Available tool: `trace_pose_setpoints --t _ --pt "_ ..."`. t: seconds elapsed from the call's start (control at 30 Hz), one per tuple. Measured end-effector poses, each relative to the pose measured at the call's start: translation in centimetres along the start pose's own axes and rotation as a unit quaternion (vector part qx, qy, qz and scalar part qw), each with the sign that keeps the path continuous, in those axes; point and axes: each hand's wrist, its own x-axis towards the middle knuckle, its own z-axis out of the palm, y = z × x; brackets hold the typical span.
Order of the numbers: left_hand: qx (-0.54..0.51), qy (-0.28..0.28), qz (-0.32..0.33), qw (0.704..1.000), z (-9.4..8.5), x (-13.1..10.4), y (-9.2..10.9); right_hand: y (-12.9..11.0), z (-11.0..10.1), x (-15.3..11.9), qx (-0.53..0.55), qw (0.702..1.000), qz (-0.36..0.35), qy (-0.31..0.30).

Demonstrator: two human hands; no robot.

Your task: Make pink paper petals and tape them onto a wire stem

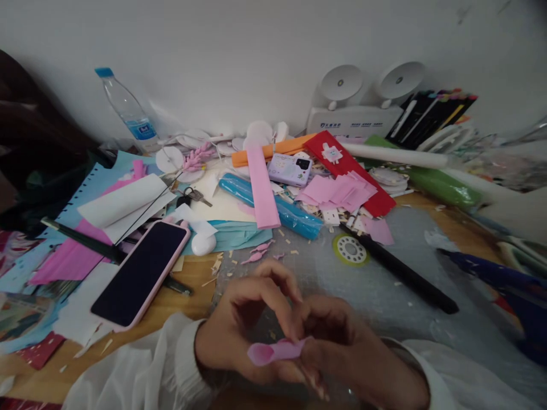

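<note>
A small strip of pink crepe paper (261,354) is pinched between my two hands, low in the middle of the view. Its left end is rounded and cupped, while the middle looks narrowed. My left hand (252,319) has its fingertips closed on the paper. From the other side my right hand (342,347) grips the right end between thumb and fingers. Just beyond my hands, several small twisted pink paper pieces (258,250) lie on the grey cutting mat (307,273). A stack of pink paper pieces (337,191) lies farther back.
A phone (141,273) lies at the left, near a water bottle (128,108). A black stick-like tool (405,273) crosses the mat beside a yellow-green disc (350,249). Behind are a blue roll (290,216), a red strip (376,193) and a twin-headed lamp (354,119).
</note>
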Motion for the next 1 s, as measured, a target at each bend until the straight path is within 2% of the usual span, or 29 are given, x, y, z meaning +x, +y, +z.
trace_pose_setpoints --t 0.23,0.37,0.47,0.57,0.6,0.63,0.67,0.73,0.77,0.8,0.87,1.0 --pt "-0.011 -0.017 -0.003 1.000 0.0 0.4 0.3 -0.3 0.2 0.3 0.017 0.998 0.061 -0.005" --pt "-0.007 -0.027 -0.007 1.000 -0.1 0.6 0.7 -0.1 0.1 0.1 -0.008 0.997 0.072 -0.022" --pt "0.010 -0.033 -0.012 0.999 -0.2 0.5 0.9 -0.2 0.1 0.0 -0.051 0.997 0.060 -0.012" --pt "0.021 -0.036 -0.023 0.999 -0.4 0.1 0.6 -1.1 0.3 -0.1 -0.145 0.989 -0.015 0.018" --pt "0.023 -0.028 -0.035 0.999 -0.5 0.0 0.4 -1.6 0.4 -0.2 -0.205 0.976 -0.067 0.041" --pt "0.027 -0.014 -0.051 0.998 -0.5 -0.2 0.2 -2.1 0.5 -0.3 -0.280 0.949 -0.128 0.071" --pt "0.032 0.007 -0.067 0.997 -0.6 -0.3 0.0 -2.6 0.6 -0.3 -0.364 0.905 -0.192 0.106" --pt "0.052 0.045 -0.091 0.994 -0.6 -0.4 -0.2 -3.4 0.5 -0.5 -0.517 0.789 -0.294 0.156" --pt "0.065 0.057 -0.095 0.992 -0.6 -0.4 -0.2 -3.7 0.4 -0.6 -0.571 0.737 -0.324 0.161" --pt "0.078 0.066 -0.095 0.990 -0.6 -0.4 -0.1 -3.8 0.3 -0.7 -0.609 0.698 -0.343 0.156" --pt "0.104 0.074 -0.088 0.988 -0.5 -0.3 0.1 -3.9 -0.1 -0.8 -0.652 0.652 -0.364 0.132" --pt "0.142 0.073 -0.069 0.985 -0.3 0.2 0.6 -3.4 -0.7 -0.8 -0.692 0.602 -0.385 0.101"
